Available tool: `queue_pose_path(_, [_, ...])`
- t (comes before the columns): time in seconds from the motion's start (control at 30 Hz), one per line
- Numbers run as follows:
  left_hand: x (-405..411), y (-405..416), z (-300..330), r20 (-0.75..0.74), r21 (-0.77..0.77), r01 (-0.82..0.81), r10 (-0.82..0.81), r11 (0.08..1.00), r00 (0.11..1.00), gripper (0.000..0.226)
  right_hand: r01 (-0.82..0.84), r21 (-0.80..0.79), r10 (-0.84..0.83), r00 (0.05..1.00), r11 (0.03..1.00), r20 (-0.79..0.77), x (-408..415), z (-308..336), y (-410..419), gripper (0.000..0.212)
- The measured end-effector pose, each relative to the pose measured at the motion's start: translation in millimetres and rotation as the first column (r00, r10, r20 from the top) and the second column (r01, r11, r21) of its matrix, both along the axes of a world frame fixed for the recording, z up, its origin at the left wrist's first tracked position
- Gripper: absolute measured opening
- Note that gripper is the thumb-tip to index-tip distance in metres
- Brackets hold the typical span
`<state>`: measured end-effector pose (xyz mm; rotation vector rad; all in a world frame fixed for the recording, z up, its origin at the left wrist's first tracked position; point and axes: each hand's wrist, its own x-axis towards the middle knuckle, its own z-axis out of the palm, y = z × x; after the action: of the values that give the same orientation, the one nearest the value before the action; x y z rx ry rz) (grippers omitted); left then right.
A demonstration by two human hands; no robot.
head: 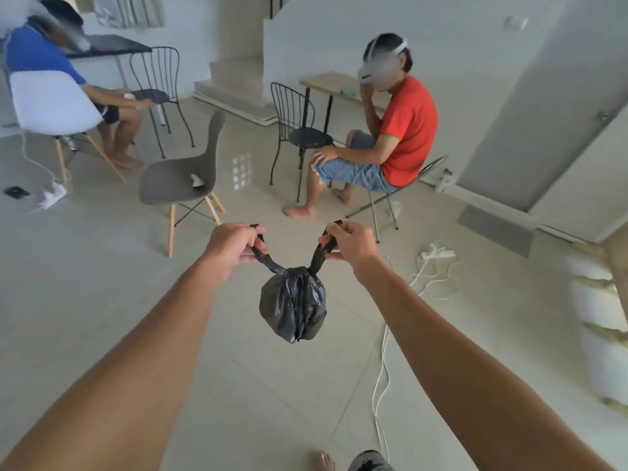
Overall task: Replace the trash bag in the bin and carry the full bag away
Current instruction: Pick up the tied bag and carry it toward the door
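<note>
A small full black trash bag (293,305) hangs in the air in front of me, knotted at its neck, with two twisted ends rising from the knot. My left hand (231,248) is shut on the left end. My right hand (350,248) is shut on the right end. Both ends are pulled apart and upward, so the bag dangles between my hands above the tiled floor. No bin is in view.
A grey chair (180,185) stands just beyond my left hand. A person in a red shirt (404,130) sits ahead on the right, another in blue (44,62) at the far left. White cables and a power strip (438,254) lie on the floor to the right.
</note>
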<state>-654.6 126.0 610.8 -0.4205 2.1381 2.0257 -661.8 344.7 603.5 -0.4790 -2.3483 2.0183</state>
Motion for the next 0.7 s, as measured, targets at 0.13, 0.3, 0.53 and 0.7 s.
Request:
queue_pose_path(0.13, [-29, 63, 8, -0.037, 0.025, 0.113, -0.112, 0.993, 0.993, 0.035, 0.140, -0.046, -0.141, 0.990, 0.989, -0.010, -10, 1, 57, 0.015])
queue_pose_path(0.3, [-65, 142, 13, -0.021, 0.056, 0.190, -0.189, 0.980, 0.982, 0.024, 0.250, -0.119, -0.253, 0.967, 0.961, -0.011, -28, -1, 127, 0.011])
queue_pose_path(0.53, [-131, 266, 2, 0.029, 0.024, 0.268, -0.268, 0.963, 0.963, 0.033, 0.353, -0.067, -0.353, 0.936, 0.933, 0.011, -62, -9, 243, 0.015])
queue_pose_path(0.7, [-182, 362, -5, 0.052, -0.013, 0.363, -0.362, 0.932, 0.931, 0.035, 0.381, -0.067, -0.379, 0.925, 0.922, 0.043, -92, -15, 339, 0.017])
